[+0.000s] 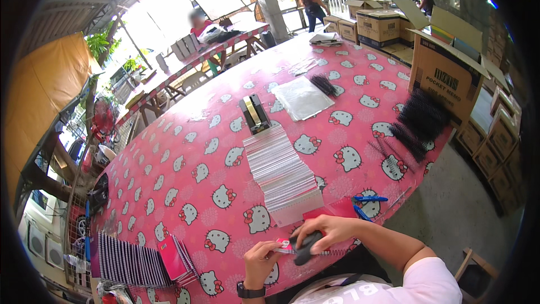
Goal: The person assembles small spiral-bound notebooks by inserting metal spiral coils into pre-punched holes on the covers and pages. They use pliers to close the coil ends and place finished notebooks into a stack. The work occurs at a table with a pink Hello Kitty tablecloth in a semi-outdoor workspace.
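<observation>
Near the table's front edge my left hand (259, 260) pinches the end of a small notebook (286, 244) with a pinkish-red cover. My right hand (325, 232) is wrapped round a dark, blocky tool (305, 249) pressed against the notebook; its exact kind is hard to make out. A thin dark spiral coil (337, 252) sticks out to the right, below my right wrist. Just beyond my hands lie red cover sheets (336, 208) and a long fanned row of paper pads (281, 169). Blue-handled pliers (368, 208) rest beside my right forearm.
Bound notebooks (132, 263) and a few red ones (175, 259) lie at the left. Black coils (419, 124) pile by an open carton (441, 79) at the right. A tape dispenser (255, 115) and plastic sheets (304, 99) lie farther back. Other people are beyond.
</observation>
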### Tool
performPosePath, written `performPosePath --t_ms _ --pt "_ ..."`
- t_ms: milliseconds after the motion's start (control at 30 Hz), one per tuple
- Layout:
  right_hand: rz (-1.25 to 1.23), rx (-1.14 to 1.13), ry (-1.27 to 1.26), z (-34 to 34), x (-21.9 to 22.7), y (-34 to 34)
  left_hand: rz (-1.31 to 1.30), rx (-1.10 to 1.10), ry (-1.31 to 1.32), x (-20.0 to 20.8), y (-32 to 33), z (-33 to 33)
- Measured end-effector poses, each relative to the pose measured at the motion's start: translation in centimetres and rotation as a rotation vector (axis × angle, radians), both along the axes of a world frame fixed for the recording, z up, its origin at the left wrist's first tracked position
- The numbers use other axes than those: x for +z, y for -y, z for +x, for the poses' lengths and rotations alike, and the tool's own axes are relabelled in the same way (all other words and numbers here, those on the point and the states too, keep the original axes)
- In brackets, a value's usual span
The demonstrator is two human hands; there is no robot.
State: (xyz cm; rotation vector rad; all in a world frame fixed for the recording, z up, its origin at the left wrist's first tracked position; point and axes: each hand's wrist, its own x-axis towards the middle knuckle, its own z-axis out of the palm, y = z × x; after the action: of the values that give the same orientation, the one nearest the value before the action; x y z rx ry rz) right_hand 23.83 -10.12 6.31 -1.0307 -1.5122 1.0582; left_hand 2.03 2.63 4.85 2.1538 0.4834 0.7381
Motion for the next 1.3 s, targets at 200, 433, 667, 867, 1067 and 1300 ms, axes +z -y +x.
performPosePath --t_ms 200,433,667,867,1067,1300 --pt "-0.131 -0.019 -0.023 0.1 -0.4 -0.4 -0.072 0.045 -0.037 0.0 0.2 -0.1" --pt "-0.289 0.039 -0.097 -0.6 -0.7 -0.4 -0.152 0.065 0.026 -0.1 0.7 -0.1" --pt "-0.160 0.019 -0.200 -0.8 -0.9 -0.1 -0.036 0.016 -0.009 0.0 0.5 -0.3" --pt "-0.137 0.042 -0.246 -0.5 -1.1 -0.5 -0.244 0.086 0.068 0.9 1.2 0.6" --pt "-0.223 -0.071 0.008 -0.4 -1.2 -1.3 -0.250 0.061 0.049 -0.5 0.6 -0.2" --pt "0.058 -0.379 0.014 2.3 -0.8 0.3 -0.085 -0.008 0.046 -0.8 -0.2 -0.4"
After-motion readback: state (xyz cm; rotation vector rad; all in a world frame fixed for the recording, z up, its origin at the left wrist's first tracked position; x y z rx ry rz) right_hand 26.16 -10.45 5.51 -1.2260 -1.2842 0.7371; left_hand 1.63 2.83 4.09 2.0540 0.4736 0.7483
